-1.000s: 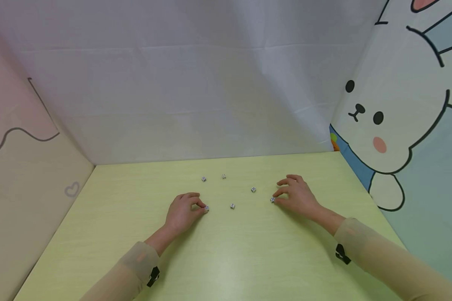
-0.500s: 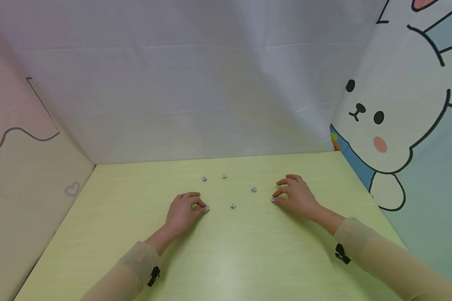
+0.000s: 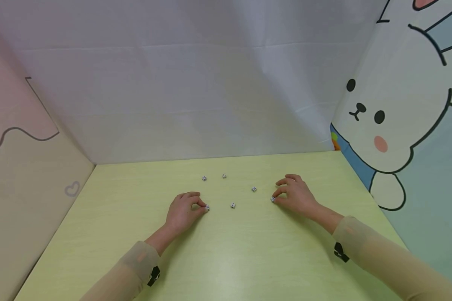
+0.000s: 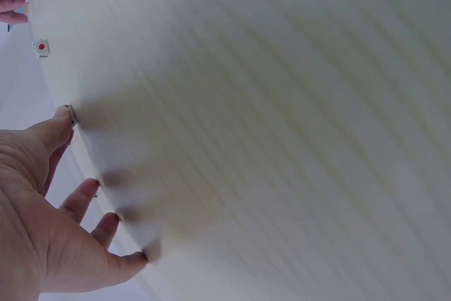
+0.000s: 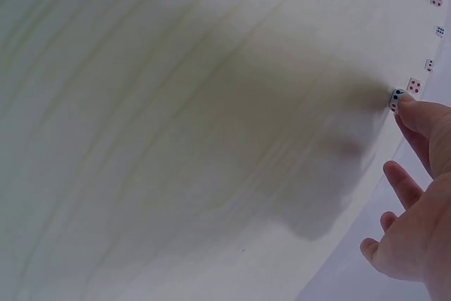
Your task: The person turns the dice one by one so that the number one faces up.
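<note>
White cubes with coloured pips: six dice over a pale yellow table [image 3: 226, 259]. In the head view, the left die [image 3: 207, 207] stands just left of the frame's middle, at the fingertips of the left hand; the right die [image 3: 273, 200] stands right of the middle. Both left hand [image 3: 183, 212] and right hand [image 3: 295, 197] hold their die in a narrow pinch of thumb and index finger. Four loose dice [image 3: 232, 205] lie between and beyond the hands.

Handling, judged from appearance: light, hard and stiff, probably smooth plastic; hardly fragile, but apt to slip or twist out of an off-centre pinch. Best hold: two opposite side faces, at mid-height.

Comparison of views: only the head view gives the whole layout, though its pips are too small to read. The left wrist view adds, at upper left, a red-pipped die [image 4: 41, 48] whose single large spot is plain. The right wrist view, at right, resolves blue pips on the right die. Whether either held die touches the table cannot be told.
</note>
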Demonstrator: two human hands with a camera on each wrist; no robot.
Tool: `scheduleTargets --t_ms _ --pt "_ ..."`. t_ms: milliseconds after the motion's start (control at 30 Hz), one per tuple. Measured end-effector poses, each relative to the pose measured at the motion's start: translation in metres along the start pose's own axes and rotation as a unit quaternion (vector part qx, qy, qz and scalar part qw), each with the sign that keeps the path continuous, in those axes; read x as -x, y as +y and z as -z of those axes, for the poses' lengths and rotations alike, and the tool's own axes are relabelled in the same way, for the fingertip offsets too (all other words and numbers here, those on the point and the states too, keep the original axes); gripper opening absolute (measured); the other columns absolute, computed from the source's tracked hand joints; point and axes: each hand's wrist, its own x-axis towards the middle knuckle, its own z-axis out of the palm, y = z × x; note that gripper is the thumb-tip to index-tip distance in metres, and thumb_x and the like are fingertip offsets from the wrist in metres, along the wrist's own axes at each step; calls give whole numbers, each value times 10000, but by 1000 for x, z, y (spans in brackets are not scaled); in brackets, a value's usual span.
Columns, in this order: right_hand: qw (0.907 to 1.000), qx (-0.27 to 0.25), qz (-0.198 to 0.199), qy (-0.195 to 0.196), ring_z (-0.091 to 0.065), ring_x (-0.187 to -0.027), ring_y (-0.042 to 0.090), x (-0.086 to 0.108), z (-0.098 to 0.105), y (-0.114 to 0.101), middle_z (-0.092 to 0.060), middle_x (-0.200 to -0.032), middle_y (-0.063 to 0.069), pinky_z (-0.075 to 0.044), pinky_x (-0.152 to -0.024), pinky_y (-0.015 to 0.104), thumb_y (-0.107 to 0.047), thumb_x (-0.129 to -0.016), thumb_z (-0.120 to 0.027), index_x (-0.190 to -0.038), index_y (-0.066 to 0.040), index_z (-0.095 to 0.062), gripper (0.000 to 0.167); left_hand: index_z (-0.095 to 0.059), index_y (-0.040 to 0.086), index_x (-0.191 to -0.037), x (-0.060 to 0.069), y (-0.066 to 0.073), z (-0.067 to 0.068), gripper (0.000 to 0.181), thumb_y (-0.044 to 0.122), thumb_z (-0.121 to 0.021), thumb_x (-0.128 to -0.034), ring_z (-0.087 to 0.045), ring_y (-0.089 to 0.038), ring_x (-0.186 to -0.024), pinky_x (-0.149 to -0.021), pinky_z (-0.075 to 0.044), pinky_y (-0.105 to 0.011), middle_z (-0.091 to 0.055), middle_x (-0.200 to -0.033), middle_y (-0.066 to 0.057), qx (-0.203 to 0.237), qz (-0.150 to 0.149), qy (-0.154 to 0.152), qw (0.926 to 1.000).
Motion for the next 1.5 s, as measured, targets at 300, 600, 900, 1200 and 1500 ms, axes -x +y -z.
scheduleTargets --t_ms 300,600,900,1200,1500 --pt "9998 143 62 -78 -435 -1330 465 -2 3 0 -692 -1221 115 -358 -1079 670 -252 -849 -853 -859 -211 -825 50 -780 223 -901 -1 2 1 82 302 -804 -906 -497 -403 -1320 -1110 -378 -568 -624 -1385 -103 -14 -7 13 10000" --pt "9997 181 130 -76 -440 -1325 459 -2 4 0 -696 -1210 114 -354 -1087 659 -243 -846 -856 -856 -206 -823 51 -782 221 -901 -1 3 2 87 306 -800 -908 -501 -403 -1320 -1114 -376 -564 -625 -1385 -106 27 -30 27 10000" --pt "9998 75 174 36 -453 -1316 458 0 3 0 -701 -1205 118 -352 -1091 658 -231 -852 -853 -858 -187 -821 55 -777 223 -889 0 3 2 82 299 -799 -910 -502 -413 -1315 -1106 -379 -572 -629 -1379 -109 44 -43 35 10000" --pt "9932 -1106 -294 206 -389 -1348 481 4 6 2 -675 -1257 165 -281 -1133 632 -175 -894 -812 -960 -115 -826 90 -776 217 -888 2 4 2 80 291 -800 -911 -498 -411 -1316 -1101 -388 -569 -628 -1380 -111 34 2 32 10000" --pt "9823 -1740 -650 226 -394 -1337 474 7 1 7 -671 -1288 192 -230 -1133 625 -214 -913 -794 -1023 -95 -824 165 -775 215 -889 3 4 3 83 290 -800 -910 -498 -416 -1316 -1104 -382 -572 -626 -1381 -117 14 -32 52 10000"
